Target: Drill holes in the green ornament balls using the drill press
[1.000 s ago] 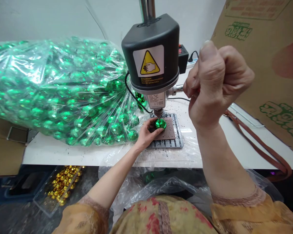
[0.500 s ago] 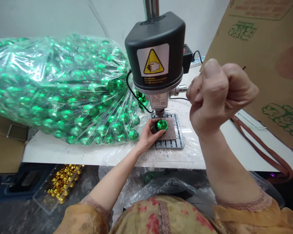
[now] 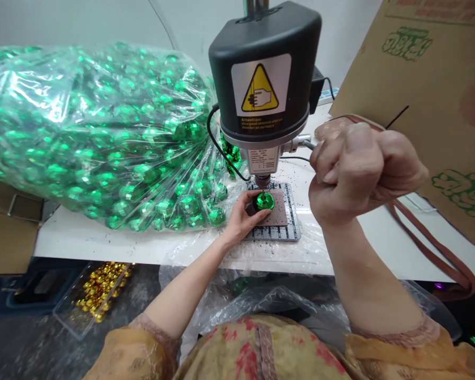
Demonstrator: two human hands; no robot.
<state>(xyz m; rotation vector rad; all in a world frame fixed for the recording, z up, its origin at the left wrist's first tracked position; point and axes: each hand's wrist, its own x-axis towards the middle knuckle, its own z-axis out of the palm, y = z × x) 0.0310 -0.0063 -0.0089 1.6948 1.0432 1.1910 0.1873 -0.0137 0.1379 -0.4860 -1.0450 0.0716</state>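
Observation:
A shiny green faceted ball [image 3: 265, 200] rests on the base plate [image 3: 295, 224] of a small bench drill press [image 3: 263, 79]. Thumb and fingers of my left hand [image 3: 243, 215] are closed around the ball's left side, under the drill chuck [image 3: 263, 181]. My right hand [image 3: 352, 169] is in a fist on the drill press's feed lever [image 3: 309, 144], to the right of the drill head; most of the lever is hidden by the fingers. Dark specks lie over the plate.
A clear plastic bag [image 3: 83, 137] packed with green faceted balls lies on the white table [image 3: 79, 243] at left. A cardboard box [image 3: 431, 79] and a brown strap [image 3: 431, 243] are at right. Below left, a clear bin [image 3: 79, 322] holds small gold balls.
The view has shifted slightly, so the drill head appears larger and a bit to the right. Both hands keep their holds, my left on the ball and my right on the lever.

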